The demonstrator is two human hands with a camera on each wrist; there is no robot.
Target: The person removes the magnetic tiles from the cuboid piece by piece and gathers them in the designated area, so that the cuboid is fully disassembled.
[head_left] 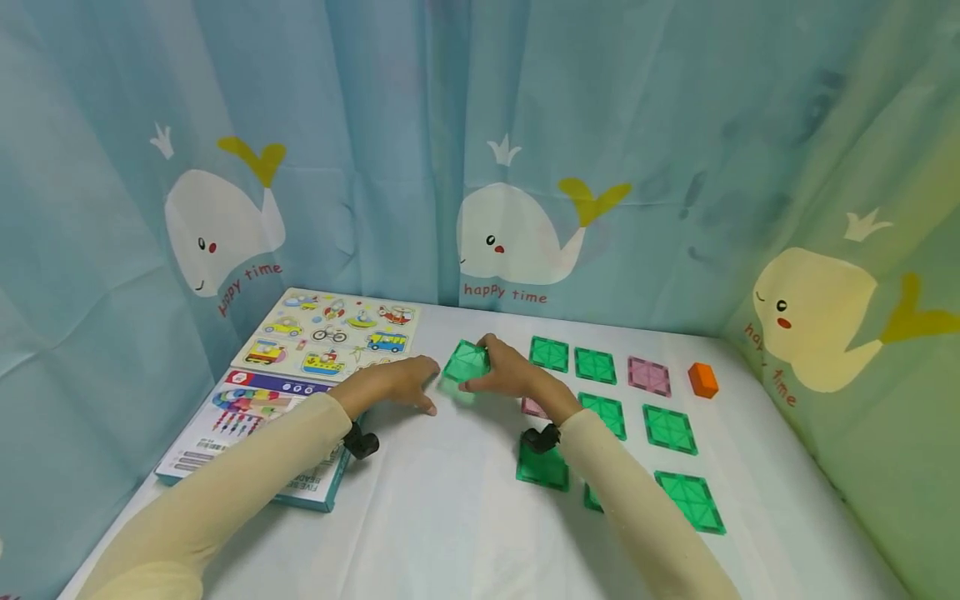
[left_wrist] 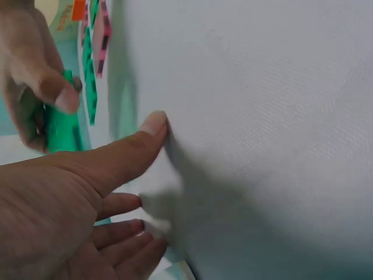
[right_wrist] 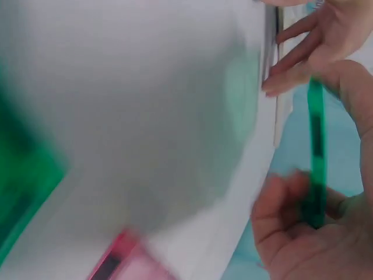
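Note:
My right hand (head_left: 512,371) grips a translucent green square magnetic tile (head_left: 465,363) between thumb and fingers, above the middle of the table. The right wrist view shows this tile edge-on, its green rim (right_wrist: 316,146) running from thumb to fingertips. Just left of it, my left hand (head_left: 393,383) hovers with fingers spread and holds nothing. To the right, several green tiles (head_left: 670,429) lie flat in loose rows with a pink tile (head_left: 648,377) among them. Another pink tile (head_left: 533,407) is partly hidden behind the right wrist, and the right sleeve covers part of a green tile (head_left: 592,498).
An orange block (head_left: 703,380) sits at the far right of the rows. At left lie a picture puzzle board (head_left: 292,350) with vehicles and a boxed bead set (head_left: 202,442), partly under the left arm. A whale-print curtain (head_left: 390,208) borders the white table (head_left: 420,517).

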